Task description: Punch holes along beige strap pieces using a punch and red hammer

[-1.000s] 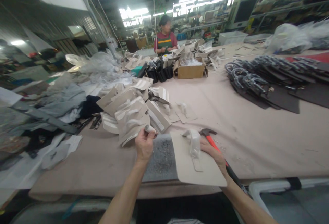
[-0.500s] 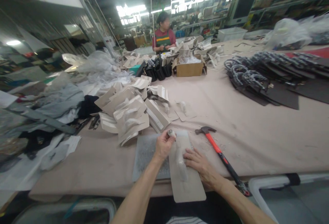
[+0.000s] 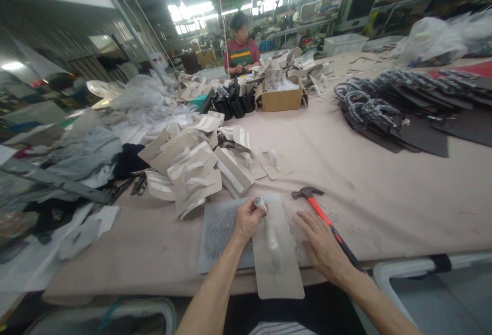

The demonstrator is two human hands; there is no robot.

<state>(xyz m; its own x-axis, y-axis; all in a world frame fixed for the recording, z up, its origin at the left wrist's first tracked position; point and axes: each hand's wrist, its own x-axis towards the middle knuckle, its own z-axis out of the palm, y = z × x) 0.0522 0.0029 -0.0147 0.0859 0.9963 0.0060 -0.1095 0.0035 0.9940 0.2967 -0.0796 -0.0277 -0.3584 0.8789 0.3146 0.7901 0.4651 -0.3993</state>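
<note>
My left hand (image 3: 248,218) pinches a small white cylinder (image 3: 260,203) with a round grey end, held at the far end of a beige panel (image 3: 279,283). A plastic-wrapped strip like a handle (image 3: 273,248) runs down the middle of this panel. Under the panel lies a scuffed, translucent board (image 3: 219,237); the panel's near end overhangs the table edge. To the right of the panel, my right hand (image 3: 321,243) is open with fingers stretched out, holding nothing. Just beyond it rests a claw hammer (image 3: 320,210) with a red and black handle, partly hidden by my right forearm.
A pile of similar beige panels (image 3: 192,168) lies ahead on the left. Farther back are a cardboard box (image 3: 282,100), black items (image 3: 232,102) and a seated person (image 3: 242,50). Dark panels with wrapped handles (image 3: 403,120) are stacked on the right.
My right hand has left the panel and moved right, towards the hammer. My left hand still holds the white cylinder, a little farther right. The view has tilted slightly.
</note>
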